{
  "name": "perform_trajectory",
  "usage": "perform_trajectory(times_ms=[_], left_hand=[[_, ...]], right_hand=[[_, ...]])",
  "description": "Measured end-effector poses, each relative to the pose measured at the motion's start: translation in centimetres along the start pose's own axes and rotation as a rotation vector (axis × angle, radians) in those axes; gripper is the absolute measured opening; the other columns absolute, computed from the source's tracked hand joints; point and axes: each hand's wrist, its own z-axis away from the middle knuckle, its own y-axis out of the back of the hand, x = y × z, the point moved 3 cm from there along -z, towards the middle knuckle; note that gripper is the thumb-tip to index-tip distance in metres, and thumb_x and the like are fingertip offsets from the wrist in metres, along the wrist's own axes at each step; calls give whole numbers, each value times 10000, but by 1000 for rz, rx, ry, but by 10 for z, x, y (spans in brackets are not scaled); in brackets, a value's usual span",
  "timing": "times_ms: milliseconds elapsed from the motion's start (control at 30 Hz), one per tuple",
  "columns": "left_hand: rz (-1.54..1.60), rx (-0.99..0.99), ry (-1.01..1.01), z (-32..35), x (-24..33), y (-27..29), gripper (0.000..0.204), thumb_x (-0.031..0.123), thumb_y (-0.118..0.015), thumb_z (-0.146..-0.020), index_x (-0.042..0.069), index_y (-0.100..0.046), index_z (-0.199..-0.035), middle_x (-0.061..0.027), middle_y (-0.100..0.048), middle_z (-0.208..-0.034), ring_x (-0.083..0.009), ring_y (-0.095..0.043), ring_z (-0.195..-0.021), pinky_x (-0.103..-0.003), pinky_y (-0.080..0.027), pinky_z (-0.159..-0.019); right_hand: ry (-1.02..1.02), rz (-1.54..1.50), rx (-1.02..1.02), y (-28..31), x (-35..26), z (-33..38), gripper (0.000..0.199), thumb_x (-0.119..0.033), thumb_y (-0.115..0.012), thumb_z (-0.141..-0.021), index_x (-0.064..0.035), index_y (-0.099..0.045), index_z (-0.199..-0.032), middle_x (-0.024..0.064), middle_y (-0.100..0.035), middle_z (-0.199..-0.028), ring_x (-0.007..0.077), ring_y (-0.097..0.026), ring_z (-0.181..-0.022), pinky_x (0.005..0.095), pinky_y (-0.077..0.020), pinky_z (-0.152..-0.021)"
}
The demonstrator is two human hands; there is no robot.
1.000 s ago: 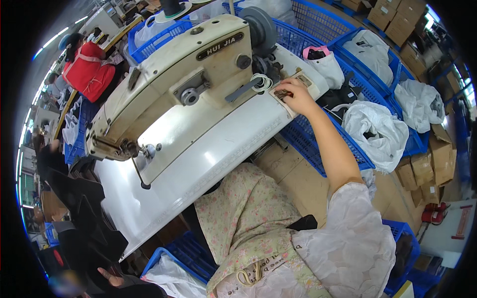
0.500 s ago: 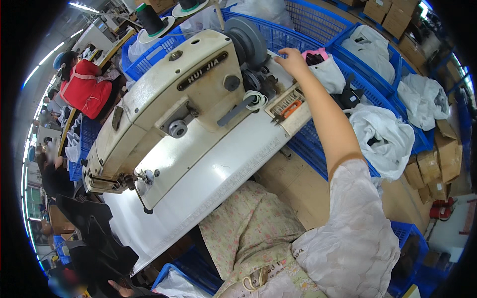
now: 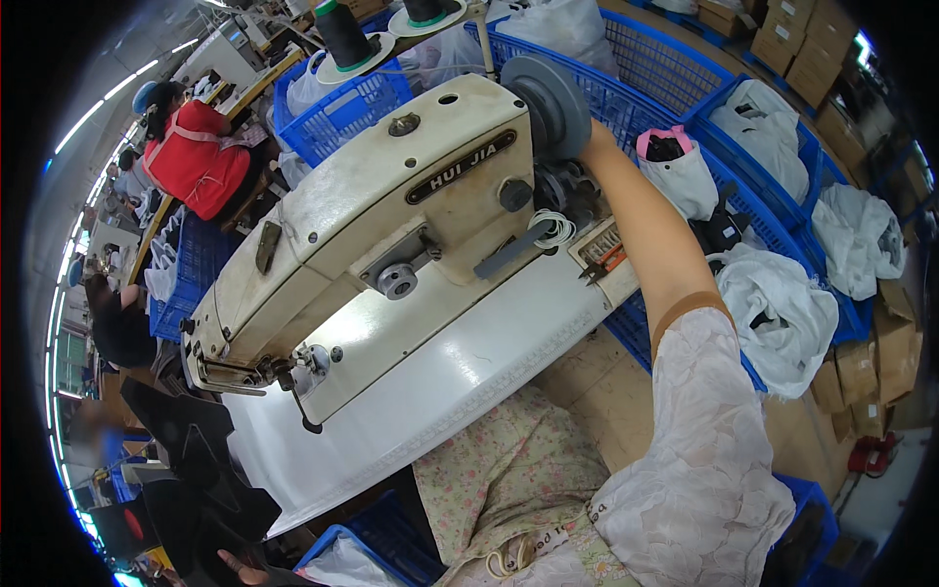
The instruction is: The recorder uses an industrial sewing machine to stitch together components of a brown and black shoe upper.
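A cream sewing machine [image 3: 342,225] stands on a white work table [image 3: 469,382]. At its far right end is a grey handwheel [image 3: 550,103]. My right hand [image 3: 593,147] reaches to the rear side of this wheel, which hides the fingers. By the table's left end, my left hand [image 3: 243,567] shows only in part at the lower edge, its fingers closed at several black, flat cut pieces [image 3: 201,450]. Those pieces stick up beside the table corner. The needle area [image 3: 303,377] has no material under it.
A small tray with an orange-handled tool [image 3: 611,256] sits at the table's right end, below my right forearm. Thread cones [image 3: 342,37] stand behind the machine. Blue crates [image 3: 665,59] and white bags [image 3: 778,308] line the right. A person in red [image 3: 201,161] sits at far left.
My right hand has moved from the open space right of the handwheel to behind the wheel. The whole view has shifted, so the machine appears farther right and lower.
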Motion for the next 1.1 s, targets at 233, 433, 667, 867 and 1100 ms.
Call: perform_trajectory(times_ms=[233, 433, 667, 867, 1100], left_hand=[[19, 35, -15, 5, 1, 4, 484, 170, -639, -933, 21, -516, -1378, -143, -567, -1349, -277, -566, -1159, -365, -457, -985], [63, 199, -101, 23, 18, 37, 487, 161, -638, -932, 23, -514, -1382, -145, -566, -1353, -280, -563, -1163, -366, -453, -987], [62, 336, -423, 110, 66, 75, 490, 152, -636, -930, 25, -512, -1387, -147, -564, -1358, -284, -560, -1169, -368, -449, -990], [-585, -412, -448, 159, 90, 30, 727, -21, -513, -764, 16, -363, -1475, -213, -538, -1349, -393, -567, -1128, -444, -493, -927], [-624, -619, -548, 188, 76, -15, 732, 48, -567, -759, -75, -337, -1443, -214, -478, -1444, -359, -586, -1121, -413, -566, -837]], right_hand=[[-332, -706, -106, 12, 21, -2, 629, -423, -712, -786, 70, -633, -1167, 259, -652, -1173, 336, -653, -1037, 436, -484, -888], [-463, -689, 34, 70, 17, 38, 627, -413, -646, -879, 17, -547, -1324, 167, -594, -1293, 274, -554, -1139, 403, -492, -832], [-137, -964, 622, 138, -70, 213, 524, -187, -689, -921, 23, -498, -1361, 164, -588, -1299, 222, -570, -1167, 374, -418, -1040], [413, -761, -420, 54, -244, 371, 209, -55, -632, -910, -17, -702, -1103, 70, -691, -1002, 185, -644, -917, 299, -488, -862], [294, -1288, -639, -1, -328, 432, 565, -395, -535, -1015, 32, -500, -1383, 147, -559, -1313, 217, -496, -1231, 319, -333, -1071]])
